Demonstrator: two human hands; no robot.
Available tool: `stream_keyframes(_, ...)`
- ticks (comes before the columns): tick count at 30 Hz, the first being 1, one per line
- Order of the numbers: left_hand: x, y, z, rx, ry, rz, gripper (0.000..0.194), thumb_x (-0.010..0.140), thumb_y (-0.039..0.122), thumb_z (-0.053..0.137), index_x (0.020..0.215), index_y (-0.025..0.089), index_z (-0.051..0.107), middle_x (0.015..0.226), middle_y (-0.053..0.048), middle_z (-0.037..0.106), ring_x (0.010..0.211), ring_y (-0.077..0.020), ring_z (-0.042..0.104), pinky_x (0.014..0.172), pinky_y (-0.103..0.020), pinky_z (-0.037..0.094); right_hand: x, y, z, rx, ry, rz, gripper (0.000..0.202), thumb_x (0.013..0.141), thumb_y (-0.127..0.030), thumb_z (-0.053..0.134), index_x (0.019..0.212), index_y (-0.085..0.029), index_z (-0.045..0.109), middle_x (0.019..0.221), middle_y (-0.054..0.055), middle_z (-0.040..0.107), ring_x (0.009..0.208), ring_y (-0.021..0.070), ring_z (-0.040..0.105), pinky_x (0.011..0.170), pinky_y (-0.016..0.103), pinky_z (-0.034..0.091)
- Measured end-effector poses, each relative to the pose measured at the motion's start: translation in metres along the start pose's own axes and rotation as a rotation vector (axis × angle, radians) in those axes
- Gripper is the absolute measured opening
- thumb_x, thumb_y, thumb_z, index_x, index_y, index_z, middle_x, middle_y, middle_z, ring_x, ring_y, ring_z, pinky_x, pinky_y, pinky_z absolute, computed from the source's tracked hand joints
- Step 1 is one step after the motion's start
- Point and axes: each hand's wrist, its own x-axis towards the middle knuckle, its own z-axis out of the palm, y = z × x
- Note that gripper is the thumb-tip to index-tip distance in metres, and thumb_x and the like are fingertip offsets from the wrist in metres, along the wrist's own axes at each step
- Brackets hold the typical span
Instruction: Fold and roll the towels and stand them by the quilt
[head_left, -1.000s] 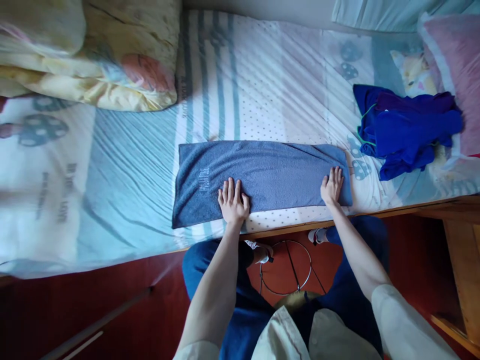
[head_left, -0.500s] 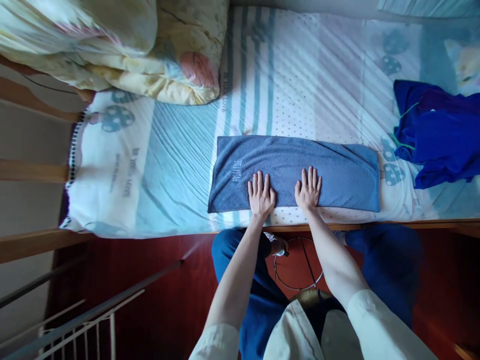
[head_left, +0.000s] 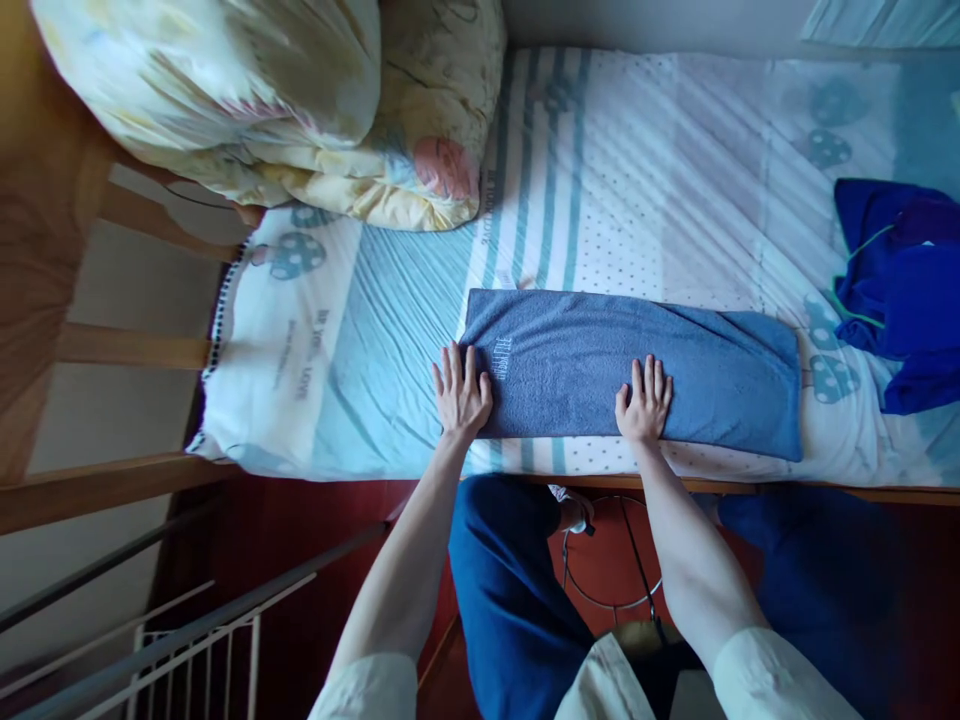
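A long grey-blue towel (head_left: 570,365) with small pale lettering near its left end lies spread along the front edge of the bed. My left hand (head_left: 461,392) rests flat with fingers apart on the towel's left end, its outer side reaching onto the sheet. Further right, my right hand (head_left: 644,400) presses flat on the towel's lower part, fingers stretched out. Neither hand grips anything. Shallow creases run along the upper right of the towel.
A yellow floral quilt (head_left: 427,170) is heaped at the back left. Dark blue clothing (head_left: 915,290) lies at the right on the patterned sheet (head_left: 397,330). Wooden bed rails (head_left: 135,345) stand at the left, with a white metal rack (head_left: 255,660) below.
My left hand has slid left from the middle of the towel to its left end. My right hand remains on the towel. The view has shifted left.
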Motion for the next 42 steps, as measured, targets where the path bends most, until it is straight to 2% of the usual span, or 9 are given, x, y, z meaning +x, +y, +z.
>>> stream_keyframes(5, 0.057, 0.041, 0.014, -0.018, -0.143, 0.268, 0.066, 0.102, 0.043, 0.039, 0.161, 0.015, 0.039, 0.171, -0.012, 0.025, 0.162, -0.0296, 0.012, 0.131, -0.057, 0.01, 0.0, -0.001, 0.001, 0.006, 0.039, -0.005, 0.059, 0.1, -0.028, 0.038, 0.157, -0.017, 0.046, 0.166, 0.015, 0.039, 0.156, 0.0303, 0.031, 0.125, 0.062, 0.024)
stream_keyframes(9, 0.101, 0.037, 0.027, -0.026, -0.144, 0.098, 0.068, 0.103, 0.046, 0.034, 0.162, 0.012, 0.036, 0.172, -0.014, 0.024, 0.161, -0.0297, 0.014, 0.131, -0.057, 0.012, -0.001, -0.001, 0.001, 0.014, 0.049, -0.011, 0.059, 0.1, -0.028, 0.038, 0.157, -0.017, 0.046, 0.165, 0.015, 0.04, 0.156, 0.0308, 0.032, 0.125, 0.063, 0.024)
stream_keyframes(13, 0.119, 0.028, 0.03, -0.024, -0.119, -0.053, 0.071, 0.102, 0.046, 0.034, 0.162, 0.008, 0.032, 0.173, -0.017, 0.018, 0.162, -0.0313, 0.01, 0.131, -0.057, 0.011, 0.0, -0.002, 0.0, 0.029, 0.035, -0.007, 0.059, 0.1, -0.028, 0.04, 0.157, -0.017, 0.046, 0.165, 0.016, 0.04, 0.156, 0.0313, 0.031, 0.124, 0.063, 0.025)
stream_keyframes(17, 0.088, 0.074, 0.043, -0.073, -0.067, -0.069, 0.071, 0.102, 0.041, 0.035, 0.164, 0.008, 0.027, 0.174, -0.015, 0.01, 0.162, -0.0326, 0.002, 0.131, -0.061, 0.004, -0.001, -0.004, -0.001, 0.027, 0.041, 0.005, 0.059, 0.099, -0.026, 0.041, 0.157, -0.018, 0.047, 0.165, 0.015, 0.04, 0.156, 0.031, 0.032, 0.125, 0.062, 0.025)
stream_keyframes(23, -0.016, 0.17, 0.086, -0.252, -0.107, 0.247, 0.063, 0.1, 0.034, 0.04, 0.16, 0.016, 0.041, 0.17, -0.014, 0.026, 0.161, -0.0287, 0.015, 0.131, -0.057, 0.012, -0.002, -0.004, -0.001, 0.007, 0.011, 0.012, 0.057, 0.099, -0.025, 0.043, 0.156, -0.018, 0.048, 0.165, 0.013, 0.042, 0.157, 0.0279, 0.031, 0.127, 0.057, 0.024)
stream_keyframes(26, -0.032, 0.178, 0.095, -0.295, -0.066, 0.268, 0.06, 0.098, 0.036, 0.043, 0.155, 0.016, 0.049, 0.166, -0.015, 0.037, 0.159, -0.0285, 0.025, 0.131, -0.055, 0.014, -0.002, -0.005, -0.001, 0.022, -0.009, 0.027, 0.056, 0.1, -0.025, 0.045, 0.155, -0.018, 0.047, 0.166, 0.013, 0.04, 0.158, 0.027, 0.028, 0.129, 0.055, 0.022)
stream_keyframes(32, -0.023, 0.172, 0.096, -0.315, -0.009, 0.251, 0.059, 0.094, 0.034, 0.046, 0.151, 0.018, 0.055, 0.162, -0.014, 0.044, 0.155, -0.0286, 0.034, 0.13, -0.054, 0.018, -0.001, -0.002, -0.011, 0.112, -0.065, 0.051, 0.05, 0.1, -0.024, 0.047, 0.149, -0.02, 0.054, 0.163, 0.011, 0.045, 0.156, 0.0246, 0.032, 0.129, 0.05, 0.023)
stream_keyframes(36, -0.024, 0.175, 0.093, -0.287, -0.035, 0.246, 0.061, 0.093, 0.033, 0.046, 0.152, 0.019, 0.054, 0.162, -0.012, 0.045, 0.156, -0.0288, 0.033, 0.13, -0.054, 0.018, 0.018, 0.045, -0.039, 0.251, -0.107, -0.012, 0.043, 0.104, -0.019, 0.034, 0.133, -0.024, 0.066, 0.137, 0.008, 0.069, 0.135, 0.0184, 0.057, 0.117, 0.036, 0.042)
stream_keyframes(42, -0.024, 0.178, 0.088, -0.291, -0.067, 0.217, 0.065, 0.092, 0.034, 0.046, 0.155, 0.021, 0.05, 0.163, -0.011, 0.043, 0.156, -0.0296, 0.031, 0.129, -0.056, 0.016, 0.109, 0.178, -0.098, 0.015, 0.164, 0.361, 0.04, 0.102, -0.015, 0.036, 0.134, -0.012, 0.059, 0.133, 0.018, 0.064, 0.128, 0.0254, 0.058, 0.112, 0.042, 0.041)
